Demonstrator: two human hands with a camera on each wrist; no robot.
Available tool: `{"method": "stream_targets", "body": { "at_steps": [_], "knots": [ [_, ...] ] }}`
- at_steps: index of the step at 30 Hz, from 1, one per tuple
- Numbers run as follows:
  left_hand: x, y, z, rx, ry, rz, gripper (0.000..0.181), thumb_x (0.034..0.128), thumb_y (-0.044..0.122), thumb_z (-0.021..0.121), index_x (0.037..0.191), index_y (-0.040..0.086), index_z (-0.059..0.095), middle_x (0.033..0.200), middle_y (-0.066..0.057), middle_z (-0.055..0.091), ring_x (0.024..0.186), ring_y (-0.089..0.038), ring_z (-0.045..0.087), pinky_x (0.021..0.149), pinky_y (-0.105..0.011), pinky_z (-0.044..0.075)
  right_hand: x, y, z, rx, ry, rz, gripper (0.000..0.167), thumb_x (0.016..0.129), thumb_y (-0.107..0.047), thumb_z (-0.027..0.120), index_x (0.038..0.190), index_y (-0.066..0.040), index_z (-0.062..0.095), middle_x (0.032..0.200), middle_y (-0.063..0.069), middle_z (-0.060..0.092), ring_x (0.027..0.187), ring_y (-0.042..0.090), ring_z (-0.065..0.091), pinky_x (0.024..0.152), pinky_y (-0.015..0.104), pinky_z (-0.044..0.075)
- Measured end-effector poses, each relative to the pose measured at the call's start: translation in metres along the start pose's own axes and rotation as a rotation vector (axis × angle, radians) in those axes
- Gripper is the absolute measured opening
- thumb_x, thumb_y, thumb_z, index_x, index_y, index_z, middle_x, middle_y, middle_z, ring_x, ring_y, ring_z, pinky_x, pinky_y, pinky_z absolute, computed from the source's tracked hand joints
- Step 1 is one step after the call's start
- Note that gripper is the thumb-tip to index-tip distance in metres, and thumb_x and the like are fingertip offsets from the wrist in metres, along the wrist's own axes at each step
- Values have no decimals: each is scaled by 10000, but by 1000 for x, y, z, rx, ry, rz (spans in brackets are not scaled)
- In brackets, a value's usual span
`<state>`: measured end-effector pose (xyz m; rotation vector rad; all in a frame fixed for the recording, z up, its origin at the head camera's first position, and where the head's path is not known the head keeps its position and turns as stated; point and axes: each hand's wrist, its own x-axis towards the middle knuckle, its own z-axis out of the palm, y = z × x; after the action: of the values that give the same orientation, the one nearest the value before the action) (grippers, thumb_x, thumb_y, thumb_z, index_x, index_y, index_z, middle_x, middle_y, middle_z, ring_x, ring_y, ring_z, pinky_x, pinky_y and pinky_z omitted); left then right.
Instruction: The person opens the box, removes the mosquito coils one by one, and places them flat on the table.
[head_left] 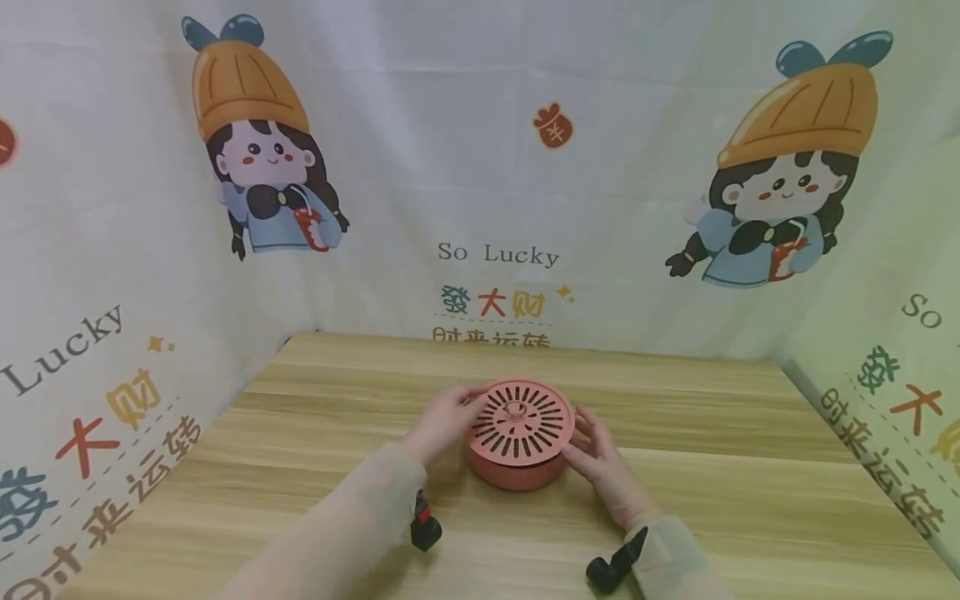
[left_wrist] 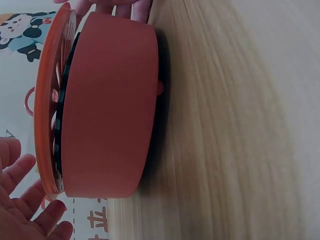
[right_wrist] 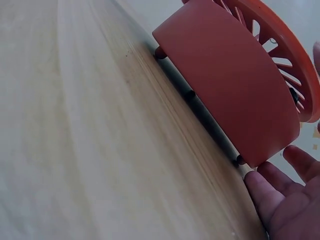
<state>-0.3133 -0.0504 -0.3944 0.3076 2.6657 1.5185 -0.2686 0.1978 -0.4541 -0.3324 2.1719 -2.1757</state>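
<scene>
A round coral-red box (head_left: 517, 475) stands on the table, its slotted lid (head_left: 525, 446) sitting on top with a small ring knob in the centre. In the left wrist view a dark gap shows between the lid (left_wrist: 46, 110) and the box (left_wrist: 110, 105). My left hand (head_left: 442, 423) is at the lid's left rim, fingers loosely bent and spread. On the other side, my right hand (head_left: 607, 467) has its fingertips against the box and lid edge; in the right wrist view its relaxed fingers (right_wrist: 272, 185) touch the lower edge of the box (right_wrist: 230, 80).
The wood-grain table (head_left: 360, 383) reaches back to a printed cloth backdrop (head_left: 450, 167) that also stands on both sides. Black wrist mounts (head_left: 425, 529) hang below the cuffs. Short feet under the box (right_wrist: 160, 52) leave a thin dark gap above the tabletop.
</scene>
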Motion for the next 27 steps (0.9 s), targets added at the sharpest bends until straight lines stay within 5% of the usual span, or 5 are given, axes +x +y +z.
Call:
{"method": "stream_targets", "body": {
  "at_steps": [8,20,27],
  "knots": [
    [13,6,6,108,-47,25,291,971,322,572,1189,165,686,1154,-12,652,1036,-166,594,897,-382,489,-1,2,1,-65,16,-14,658,946,-177,610,1504,-169,262,1541,169,246,1361,399,319,1111,552,247],
    [22,13,11,224,-86,158,118,916,290,659,867,236,751,909,78,649,814,-92,567,720,-281,478,0,0,2,-70,10,-3,661,937,-191,627,1500,-176,280,1542,172,245,1368,396,309,1106,560,253],
    [21,17,10,154,-80,141,158,963,210,592,902,137,718,889,51,697,853,-98,631,747,-294,506,0,4,0,-57,12,-31,726,911,-200,662,1508,-122,256,1533,197,249,1361,419,304,1089,559,286]
  ]
}}
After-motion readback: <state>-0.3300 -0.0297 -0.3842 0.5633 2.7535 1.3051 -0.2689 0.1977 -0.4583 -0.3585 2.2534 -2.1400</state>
